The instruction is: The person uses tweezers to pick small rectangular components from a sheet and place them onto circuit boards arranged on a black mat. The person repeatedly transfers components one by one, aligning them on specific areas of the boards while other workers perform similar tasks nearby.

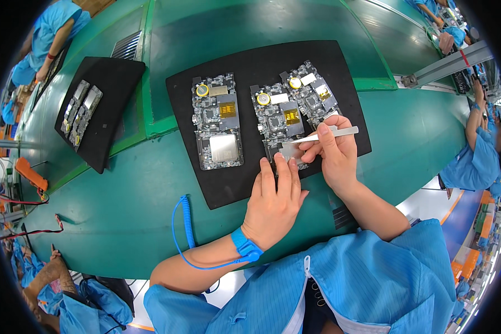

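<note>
My right hand (338,156) pinches a pair of silver tweezers (344,132) between thumb and fingers. Their tips reach over the lower part of the middle circuit board (275,118), beside its silver metal shield. Fairly straight, the fingers of my left hand (274,209) rest with their tips on that board's near end and cover part of it. A tilted circuit board (309,89) lies to the right, partly behind my right hand. Farther left is another circuit board (214,119) with a round yellow-rimmed part and a large silver shield. All three lie on a black mat (228,186).
A blue wrist strap (245,245) on my left wrist trails a coiled cord (187,222) across the green table (128,211). Another black mat (114,83) with boards (82,114) lies at left, near an orange-handled tool (31,173). Co-workers in blue sit around.
</note>
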### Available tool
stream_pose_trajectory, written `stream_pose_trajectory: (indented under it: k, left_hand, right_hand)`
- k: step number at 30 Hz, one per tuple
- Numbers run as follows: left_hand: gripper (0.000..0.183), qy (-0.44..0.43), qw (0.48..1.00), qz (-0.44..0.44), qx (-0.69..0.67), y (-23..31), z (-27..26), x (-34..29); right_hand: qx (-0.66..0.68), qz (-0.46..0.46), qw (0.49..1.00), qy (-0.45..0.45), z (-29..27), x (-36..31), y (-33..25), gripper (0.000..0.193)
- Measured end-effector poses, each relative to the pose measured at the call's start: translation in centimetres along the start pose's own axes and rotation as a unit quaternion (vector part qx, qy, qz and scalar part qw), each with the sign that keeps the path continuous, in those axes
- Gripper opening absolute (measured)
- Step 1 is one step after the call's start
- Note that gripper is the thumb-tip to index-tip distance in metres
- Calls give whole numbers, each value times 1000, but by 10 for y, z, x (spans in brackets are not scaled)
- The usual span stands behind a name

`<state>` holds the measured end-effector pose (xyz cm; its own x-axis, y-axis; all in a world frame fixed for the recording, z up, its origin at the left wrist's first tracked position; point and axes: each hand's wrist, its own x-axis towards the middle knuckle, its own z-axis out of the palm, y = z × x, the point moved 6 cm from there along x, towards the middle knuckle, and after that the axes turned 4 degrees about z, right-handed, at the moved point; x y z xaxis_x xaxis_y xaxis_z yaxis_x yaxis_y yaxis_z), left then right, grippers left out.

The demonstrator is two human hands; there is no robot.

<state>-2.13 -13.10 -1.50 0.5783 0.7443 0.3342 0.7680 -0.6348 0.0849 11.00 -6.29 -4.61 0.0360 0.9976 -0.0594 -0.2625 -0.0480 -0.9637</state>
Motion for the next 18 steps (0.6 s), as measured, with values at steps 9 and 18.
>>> stream_pose_trajectory:
  k: [9,18]
  left_hand:
    - [40,42,980,-59,-187,-22,-18,11]
    - [26,-63,793,-268,-544,-74,6,15]
  right_hand:
    - [49,2,999,4,-2,0,-3,17]
    - [90,-1,996,-30,-2,-3,-8,20]
